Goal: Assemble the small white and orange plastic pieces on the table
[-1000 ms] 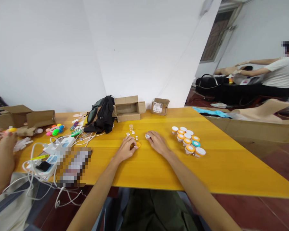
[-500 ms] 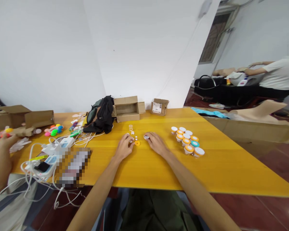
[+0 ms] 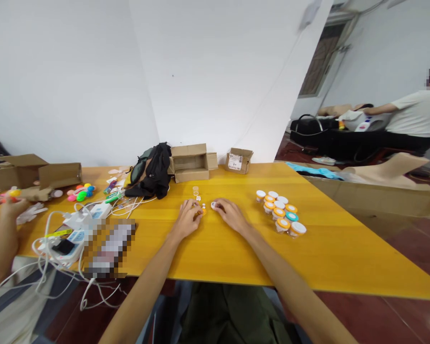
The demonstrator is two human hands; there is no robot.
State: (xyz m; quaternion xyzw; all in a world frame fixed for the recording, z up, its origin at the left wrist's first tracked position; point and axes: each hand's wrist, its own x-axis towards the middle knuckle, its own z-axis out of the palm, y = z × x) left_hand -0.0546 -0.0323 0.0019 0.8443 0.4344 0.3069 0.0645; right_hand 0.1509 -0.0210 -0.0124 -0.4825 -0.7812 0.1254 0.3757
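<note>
My left hand [image 3: 188, 217] is over the table with curled fingers. Its fingertips meet the edge of a small orange ring-shaped lid [image 3: 204, 211], and whatever is under the fingers is hidden. Thumb and fingers of my right hand [image 3: 230, 214] pinch a small round white lid [image 3: 213, 205], just right of the orange one. Small white pieces [image 3: 203, 205] lie between the hands. Behind them are a white piece with a dark mark [image 3: 198, 198] and a small clear cup [image 3: 195, 190].
Several small clear jars with white, orange and teal lids [image 3: 291, 216] stand at right. Two cardboard boxes [image 3: 191, 174] and a black bag [image 3: 158, 172] are at the back. Left are a phone [image 3: 111, 248], power strips with cables [image 3: 75, 239] and another person's hands [image 3: 12, 205].
My right hand has moved slightly left with the white lid, nearer the orange one. My left fingers have come over part of the orange lid. The view has shifted slightly.
</note>
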